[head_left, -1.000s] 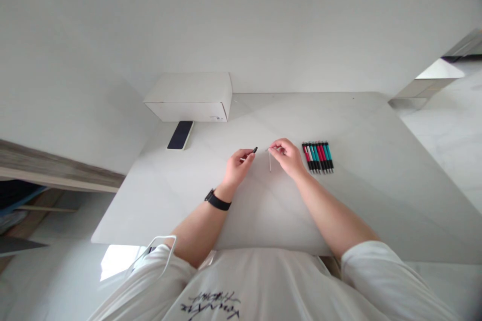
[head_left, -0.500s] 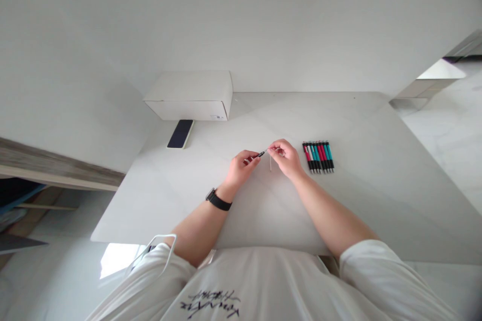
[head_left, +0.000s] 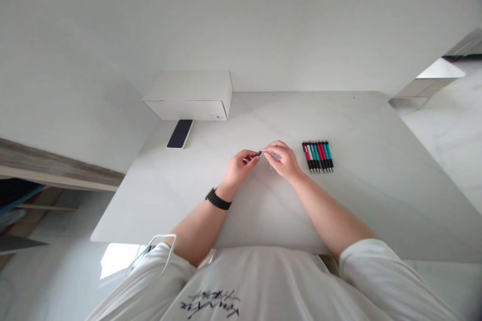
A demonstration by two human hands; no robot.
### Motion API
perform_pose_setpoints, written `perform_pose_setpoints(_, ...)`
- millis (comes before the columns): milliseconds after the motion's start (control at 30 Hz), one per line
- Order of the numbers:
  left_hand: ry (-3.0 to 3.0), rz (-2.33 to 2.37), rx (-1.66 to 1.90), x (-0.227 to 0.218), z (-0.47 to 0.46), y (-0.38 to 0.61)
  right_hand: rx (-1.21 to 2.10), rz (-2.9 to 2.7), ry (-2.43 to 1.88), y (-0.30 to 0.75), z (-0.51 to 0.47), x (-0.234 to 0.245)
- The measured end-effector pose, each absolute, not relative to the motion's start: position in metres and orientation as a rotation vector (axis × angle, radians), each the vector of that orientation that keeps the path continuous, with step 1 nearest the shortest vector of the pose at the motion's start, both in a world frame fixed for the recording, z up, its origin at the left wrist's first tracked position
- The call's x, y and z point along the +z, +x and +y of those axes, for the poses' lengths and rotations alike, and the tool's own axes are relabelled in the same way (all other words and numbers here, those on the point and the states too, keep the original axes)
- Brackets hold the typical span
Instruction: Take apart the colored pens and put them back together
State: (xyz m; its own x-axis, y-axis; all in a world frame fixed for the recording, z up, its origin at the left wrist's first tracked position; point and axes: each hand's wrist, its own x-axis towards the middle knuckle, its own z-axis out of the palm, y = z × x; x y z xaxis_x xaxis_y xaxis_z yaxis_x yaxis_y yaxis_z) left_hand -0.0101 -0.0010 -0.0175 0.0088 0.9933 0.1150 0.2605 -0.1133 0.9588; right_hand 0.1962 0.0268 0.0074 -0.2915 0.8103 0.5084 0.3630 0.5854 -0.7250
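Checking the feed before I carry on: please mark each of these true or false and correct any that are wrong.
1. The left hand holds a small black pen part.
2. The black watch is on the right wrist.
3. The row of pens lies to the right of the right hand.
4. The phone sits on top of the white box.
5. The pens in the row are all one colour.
1. The left hand holds a small black pen part. True.
2. False: the watch is on the left wrist.
3. The row of pens lies to the right of the right hand. True.
4. False: the phone lies on the table, in front of the white box.
5. False: the row shows red, teal and black.
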Motion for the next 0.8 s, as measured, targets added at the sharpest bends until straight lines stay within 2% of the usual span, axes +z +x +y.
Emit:
perform_pose_setpoints(333, 1.363, 1.227, 1.207, -0.016, 0.001, -0.011, 0.542, -1.938, -0.938, 0.199, 0.028, 0.009)
perform_pose_setpoints(600, 1.116, 1.087, 1.334, -0.017, 0.006, -0.013, 0.141, -2.1, -1.603, 0.212, 0.033, 0.002)
perform_pose_setpoints(800, 1.065, 1.084, 1.349, -0.017, 0.006, -0.012, 0.108, -2.367, -1.63, 0.199, 0.022, 0.007)
